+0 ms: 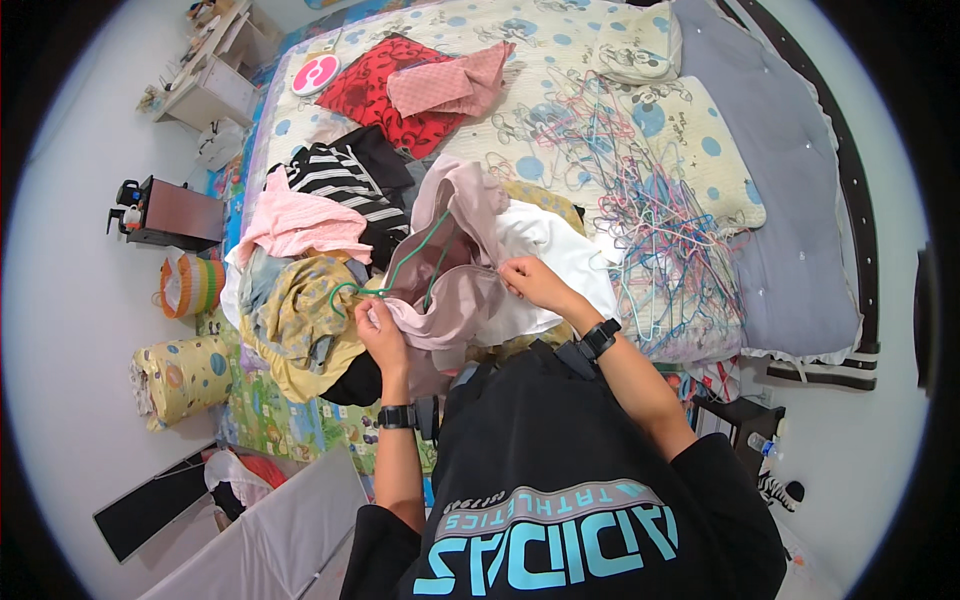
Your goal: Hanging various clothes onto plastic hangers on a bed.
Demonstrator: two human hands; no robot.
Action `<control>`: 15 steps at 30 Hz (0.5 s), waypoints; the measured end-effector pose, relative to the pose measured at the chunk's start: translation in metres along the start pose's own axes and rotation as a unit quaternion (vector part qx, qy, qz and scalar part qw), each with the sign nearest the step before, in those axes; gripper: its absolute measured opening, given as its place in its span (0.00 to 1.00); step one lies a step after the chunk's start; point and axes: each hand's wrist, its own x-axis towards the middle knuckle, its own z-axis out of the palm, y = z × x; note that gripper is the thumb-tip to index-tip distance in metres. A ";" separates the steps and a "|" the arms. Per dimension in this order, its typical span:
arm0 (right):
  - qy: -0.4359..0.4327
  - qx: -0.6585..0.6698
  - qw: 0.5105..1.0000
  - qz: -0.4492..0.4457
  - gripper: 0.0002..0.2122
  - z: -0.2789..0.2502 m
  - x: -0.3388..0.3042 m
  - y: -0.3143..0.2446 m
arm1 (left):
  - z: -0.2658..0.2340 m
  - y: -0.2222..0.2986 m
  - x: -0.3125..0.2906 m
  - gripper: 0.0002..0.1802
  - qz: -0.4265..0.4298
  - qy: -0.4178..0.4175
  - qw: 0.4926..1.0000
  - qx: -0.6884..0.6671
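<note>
A dusty-pink garment (445, 312) lies spread over the clothes in front of me, with a green clothes hanger (408, 262) partly inside it. My left hand (380, 330) is closed on the garment's near-left edge, just under the hanger's hook. With pinched fingers my right hand (535, 281) grips the garment's right edge. The hanger's hook points left and rests over a yellow patterned cloth (300, 300). Folds of the garment hide part of the hanger. Beside my right hand is a white garment (560, 255).
A tangled heap of coloured hangers (665, 225) covers the bed's right side. Left lie a light-pink garment (300, 222) and black-and-white striped clothing (345, 195). Farther back are a red patterned cushion (385, 90) and a pink-and-white round object (316, 74). An orange-green basket (190, 283) stands by the left wall.
</note>
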 end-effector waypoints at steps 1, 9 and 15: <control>0.015 0.027 0.999 0.014 0.15 0.003 -0.003 0.006 | 0.001 -0.005 -0.004 0.13 0.001 -0.003 0.997 0.074; 0.083 0.046 0.992 0.085 0.16 -0.003 -0.008 0.048 | -0.020 -0.031 -0.027 0.14 -0.029 -0.027 0.974 0.221; -0.040 -0.006 0.998 0.052 0.16 0.032 0.010 0.026 | -0.007 -0.063 -0.016 0.16 -0.056 -0.015 0.975 0.215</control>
